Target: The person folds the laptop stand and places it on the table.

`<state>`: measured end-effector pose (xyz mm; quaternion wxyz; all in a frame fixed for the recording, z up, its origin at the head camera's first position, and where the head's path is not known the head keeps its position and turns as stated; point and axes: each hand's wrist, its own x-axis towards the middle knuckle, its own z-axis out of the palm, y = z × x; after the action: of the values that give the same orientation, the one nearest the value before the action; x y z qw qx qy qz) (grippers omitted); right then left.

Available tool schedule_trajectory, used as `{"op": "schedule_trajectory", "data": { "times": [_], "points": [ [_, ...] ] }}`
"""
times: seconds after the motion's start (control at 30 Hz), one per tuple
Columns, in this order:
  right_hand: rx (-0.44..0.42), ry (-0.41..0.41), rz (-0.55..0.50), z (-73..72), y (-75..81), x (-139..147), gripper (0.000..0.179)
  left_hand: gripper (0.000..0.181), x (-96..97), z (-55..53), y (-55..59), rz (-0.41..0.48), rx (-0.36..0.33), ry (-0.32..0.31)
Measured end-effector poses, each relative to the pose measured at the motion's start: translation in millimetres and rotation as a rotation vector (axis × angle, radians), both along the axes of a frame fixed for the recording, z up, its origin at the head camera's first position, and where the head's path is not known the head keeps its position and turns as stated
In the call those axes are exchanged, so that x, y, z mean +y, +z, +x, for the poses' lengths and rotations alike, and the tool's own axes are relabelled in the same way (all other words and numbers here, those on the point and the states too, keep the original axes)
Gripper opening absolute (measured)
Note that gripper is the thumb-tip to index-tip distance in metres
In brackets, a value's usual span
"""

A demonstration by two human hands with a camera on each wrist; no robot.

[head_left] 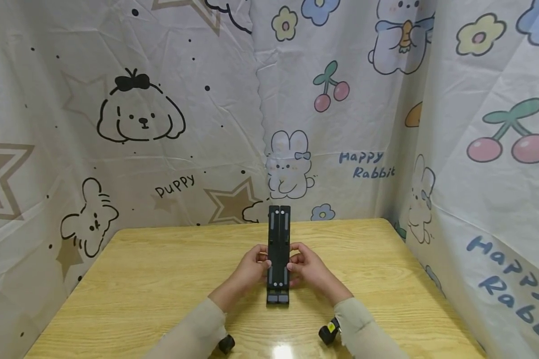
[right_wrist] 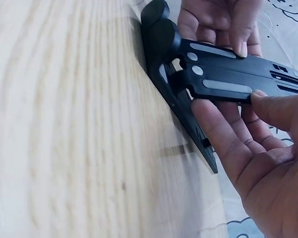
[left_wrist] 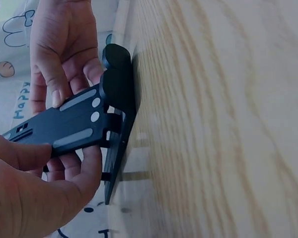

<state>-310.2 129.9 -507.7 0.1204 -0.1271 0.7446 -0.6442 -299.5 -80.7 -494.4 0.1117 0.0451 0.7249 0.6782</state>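
Observation:
A black folding laptop stand (head_left: pixel 279 252) with grey rubber strips stands narrow in the middle of the table, its hooked front lips (head_left: pixel 278 298) facing me. My left hand (head_left: pixel 253 265) grips its left edge, thumb on the upper plate and fingers beneath. On the opposite edge my right hand (head_left: pixel 308 266) holds it the same way. In the left wrist view the upper plate (left_wrist: pixel 72 121) is tilted up, apart from the lower base (left_wrist: pixel 118 158) that rests on the table. The right wrist view shows the linking hinge (right_wrist: pixel 179 79) near the lips. Some fingers are hidden under the plate.
The wooden table (head_left: pixel 161 279) spreads out around the stand. Printed curtains (head_left: pixel 170 109) hang along its back and sides. Black wrist-worn devices (head_left: pixel 329 331) sit by both sleeves, close to the tabletop.

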Motion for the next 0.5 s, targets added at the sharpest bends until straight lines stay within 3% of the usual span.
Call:
{"op": "schedule_trajectory", "data": {
  "times": [0.27,0.37,0.5],
  "points": [
    [0.074,0.108,0.182,-11.2,15.0,15.9,0.029,0.041,-5.8,10.1,1.8,-0.028,0.013,-0.017],
    [0.079,0.157,0.231,-19.8,27.4,26.7,0.028,0.050,-8.9,16.6,1.4,-0.106,0.053,-0.036],
    [0.097,0.160,0.244,-33.8,48.6,40.6,0.030,0.064,-14.0,25.8,0.5,-0.220,0.086,-0.088]
  ]
}}
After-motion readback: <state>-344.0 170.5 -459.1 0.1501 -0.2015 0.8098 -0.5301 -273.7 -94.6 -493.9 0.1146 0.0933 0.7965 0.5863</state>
